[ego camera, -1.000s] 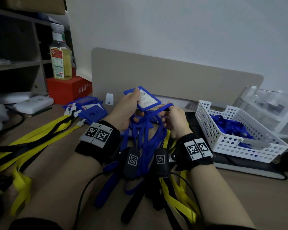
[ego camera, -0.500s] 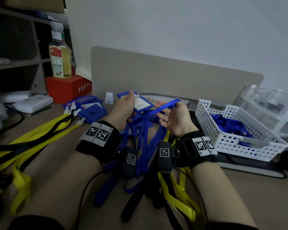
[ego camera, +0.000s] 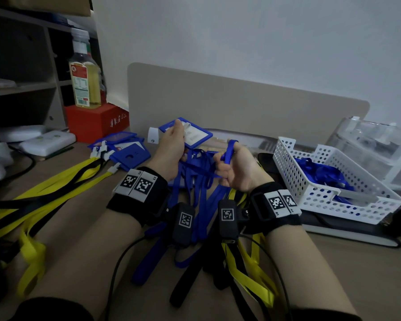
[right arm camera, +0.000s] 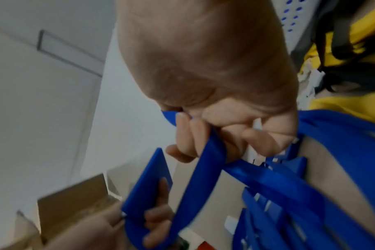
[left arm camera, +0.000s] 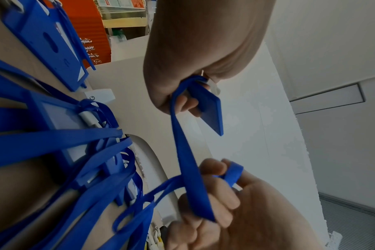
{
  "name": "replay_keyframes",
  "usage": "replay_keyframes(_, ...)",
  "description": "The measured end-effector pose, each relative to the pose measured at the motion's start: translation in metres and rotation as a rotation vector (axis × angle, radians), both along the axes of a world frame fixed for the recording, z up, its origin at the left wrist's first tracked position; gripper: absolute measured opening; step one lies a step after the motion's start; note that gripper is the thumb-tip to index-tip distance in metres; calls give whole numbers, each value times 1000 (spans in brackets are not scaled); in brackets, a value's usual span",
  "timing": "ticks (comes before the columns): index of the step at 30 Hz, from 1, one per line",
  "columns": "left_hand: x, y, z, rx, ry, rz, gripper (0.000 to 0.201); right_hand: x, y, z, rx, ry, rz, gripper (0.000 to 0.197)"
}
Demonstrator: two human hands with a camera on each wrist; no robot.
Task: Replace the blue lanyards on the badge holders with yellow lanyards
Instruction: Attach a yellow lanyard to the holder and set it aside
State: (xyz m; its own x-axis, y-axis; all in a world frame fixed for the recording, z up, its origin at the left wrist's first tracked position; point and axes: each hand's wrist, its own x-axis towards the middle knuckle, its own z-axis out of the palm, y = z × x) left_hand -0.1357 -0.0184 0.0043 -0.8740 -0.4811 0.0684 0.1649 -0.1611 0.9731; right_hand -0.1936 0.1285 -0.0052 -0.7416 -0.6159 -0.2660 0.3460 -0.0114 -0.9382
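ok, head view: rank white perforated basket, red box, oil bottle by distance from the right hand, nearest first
1. white perforated basket: just right of the right hand, which grips a blue lanyard.
2. red box: far left, past the left hand.
3. oil bottle: stands on the red box, higher and further left.

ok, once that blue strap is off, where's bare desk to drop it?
Bare desk shows at the near right, between the right forearm and the white basket. A smaller strip lies between the left forearm and the yellow lanyards. The middle is crowded: blue lanyards pile under both hands, with loose badge holders behind the left hand. The basket already holds blue straps.
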Motion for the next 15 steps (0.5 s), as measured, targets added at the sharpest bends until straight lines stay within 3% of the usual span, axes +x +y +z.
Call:
replay_keyframes(6, 0, 2, 0, -19, -6, -11, 39, 4, -9, -10, 417, 343, 162, 34)
replay_keyframes(10, 0, 3, 0, -8, 5, -10, 39, 5, -7, -12, 486, 461, 324, 28)
replay_keyframes(15, 4, 1, 0, -47, 12, -25, 32, 0, -5, -11, 442, 539, 80, 29)
